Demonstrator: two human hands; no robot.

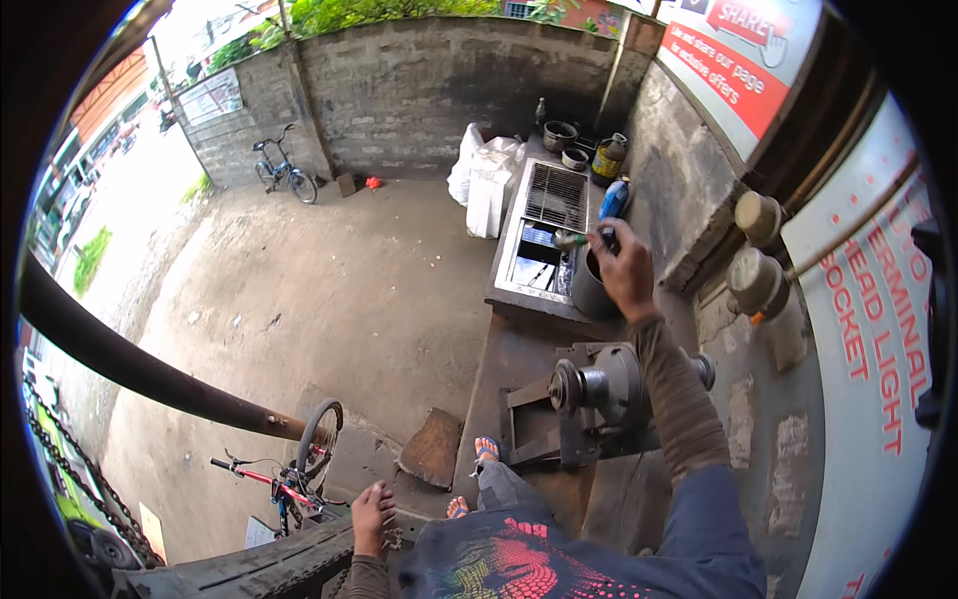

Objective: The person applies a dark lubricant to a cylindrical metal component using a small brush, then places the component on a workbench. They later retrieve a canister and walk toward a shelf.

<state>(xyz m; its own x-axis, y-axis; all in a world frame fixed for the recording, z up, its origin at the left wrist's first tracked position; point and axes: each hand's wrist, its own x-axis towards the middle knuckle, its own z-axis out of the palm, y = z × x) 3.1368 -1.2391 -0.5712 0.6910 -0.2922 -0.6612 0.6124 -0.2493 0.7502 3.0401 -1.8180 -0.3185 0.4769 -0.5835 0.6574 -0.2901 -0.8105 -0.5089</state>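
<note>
My right hand (627, 268) is raised over the far end of the low bench, its fingers closed round the dark end of a small green tool (569, 242). I cannot make out the tool's exact kind. Below it lies a rectangular opening (532, 272) in the bench top, with blue and dark things inside. A dark grey cylindrical pot (591, 295) stands beside the opening, partly under my hand. My left hand (371, 517) hangs low at the left of my body, fingers apart and holding nothing, near a worn dark ledge (259, 547).
A grey motor (617, 387) with a pulley sits on a metal frame below my right forearm. Beyond are a metal grate (557, 195), white sacks (489, 185), a blue container (615, 198) and a yellow tank (606, 160). A bicycle (289, 489) and a brown slab (431, 449) lie left.
</note>
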